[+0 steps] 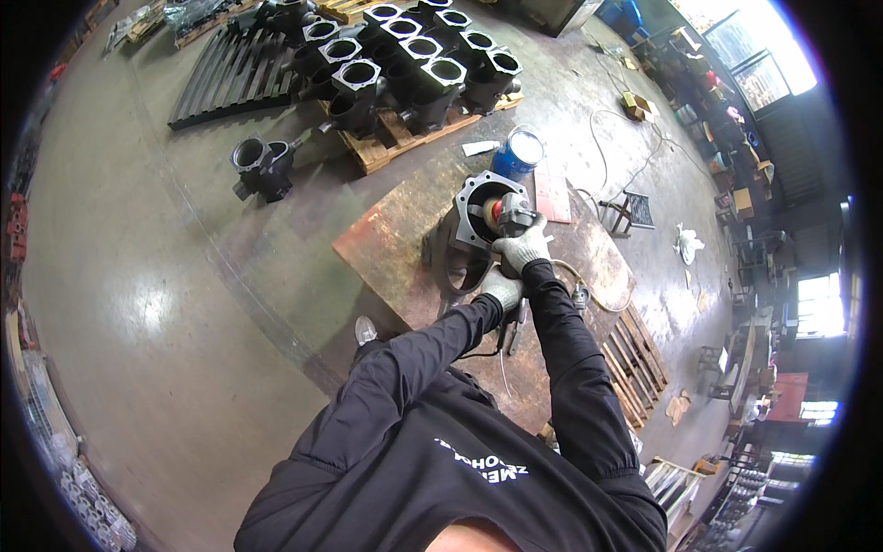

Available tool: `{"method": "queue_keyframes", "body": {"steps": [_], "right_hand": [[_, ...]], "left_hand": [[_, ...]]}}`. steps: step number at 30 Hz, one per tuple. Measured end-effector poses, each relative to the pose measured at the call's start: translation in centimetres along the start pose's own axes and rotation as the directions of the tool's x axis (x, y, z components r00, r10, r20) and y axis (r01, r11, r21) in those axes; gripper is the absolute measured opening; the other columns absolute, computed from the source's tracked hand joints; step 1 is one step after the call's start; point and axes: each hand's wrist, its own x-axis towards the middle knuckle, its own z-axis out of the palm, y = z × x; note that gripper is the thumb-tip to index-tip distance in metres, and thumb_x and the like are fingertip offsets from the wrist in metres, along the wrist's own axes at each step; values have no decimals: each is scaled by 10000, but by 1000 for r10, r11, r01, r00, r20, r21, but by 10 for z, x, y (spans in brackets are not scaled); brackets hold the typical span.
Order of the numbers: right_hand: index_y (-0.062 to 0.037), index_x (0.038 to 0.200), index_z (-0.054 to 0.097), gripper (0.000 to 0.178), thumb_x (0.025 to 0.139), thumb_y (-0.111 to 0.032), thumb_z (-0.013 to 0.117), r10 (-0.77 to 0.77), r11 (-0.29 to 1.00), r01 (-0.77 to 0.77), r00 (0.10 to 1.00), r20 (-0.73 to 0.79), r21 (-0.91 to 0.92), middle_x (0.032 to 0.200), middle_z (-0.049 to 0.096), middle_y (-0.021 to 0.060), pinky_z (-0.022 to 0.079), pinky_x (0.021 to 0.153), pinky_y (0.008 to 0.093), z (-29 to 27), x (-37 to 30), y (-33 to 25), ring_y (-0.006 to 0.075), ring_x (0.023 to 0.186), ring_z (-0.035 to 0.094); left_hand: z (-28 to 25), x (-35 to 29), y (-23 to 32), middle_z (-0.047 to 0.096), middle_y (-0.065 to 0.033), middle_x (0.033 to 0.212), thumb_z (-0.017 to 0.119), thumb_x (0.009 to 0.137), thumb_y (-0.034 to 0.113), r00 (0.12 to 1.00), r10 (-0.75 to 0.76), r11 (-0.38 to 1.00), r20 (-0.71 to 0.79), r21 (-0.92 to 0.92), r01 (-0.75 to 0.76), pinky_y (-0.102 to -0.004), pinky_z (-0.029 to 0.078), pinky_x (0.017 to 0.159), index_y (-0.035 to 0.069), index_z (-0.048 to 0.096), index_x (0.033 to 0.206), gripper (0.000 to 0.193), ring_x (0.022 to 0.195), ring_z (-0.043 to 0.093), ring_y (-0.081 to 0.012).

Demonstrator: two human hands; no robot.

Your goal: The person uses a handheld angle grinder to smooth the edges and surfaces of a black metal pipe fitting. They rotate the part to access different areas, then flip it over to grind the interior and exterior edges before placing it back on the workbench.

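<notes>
Both my gloved hands are closed on an angle grinder with a silver-grey head and a reddish disc. My right hand grips it just behind the head. Lower down, my left hand is wrapped round its rear body, which the glove mostly hides. The disc is inside the open flanged mouth of a dark metal casting; whether it touches the inner wall I cannot tell. That casting rests on a worn, rust-stained work table, its pale machined flange facing up.
A blue can and a reddish flat sheet lie beyond the casting. A hose curves at the right. Several similar castings fill a wooden pallet; another casting sits on the floor. A small stool stands at right.
</notes>
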Motion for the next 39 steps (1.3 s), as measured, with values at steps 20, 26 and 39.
{"method": "queue_keyframes", "body": {"steps": [20,26,39], "right_hand": [[79,1470,261,940,692,-222,692,94,992,-100,992,-79,-76,1092,675,314,555,902,429,-27,-23,-5,410,1022,692],[19,1509,194,998,672,-144,714,114,992,-114,993,14,45,1093,685,285,547,919,424,-38,-19,-2,388,1054,687],[66,1528,176,1035,670,-147,714,27,992,-19,997,-66,127,1120,656,311,544,894,421,-26,-11,6,408,1050,674]], "left_hand": [[-21,-24,20,664,-124,1195,431,1003,152,946,73,796,315,553,-246,-415,486,970,24,610,1214,305,1082,623,-296],[-38,15,-13,531,-166,1387,389,1032,299,925,25,931,380,-346,116,-409,364,1116,1,484,1362,455,1296,486,-279],[-62,35,-7,404,-160,1548,343,1001,472,568,-121,110,814,-558,823,-472,255,1202,28,379,1498,668,1436,364,-319]]}}
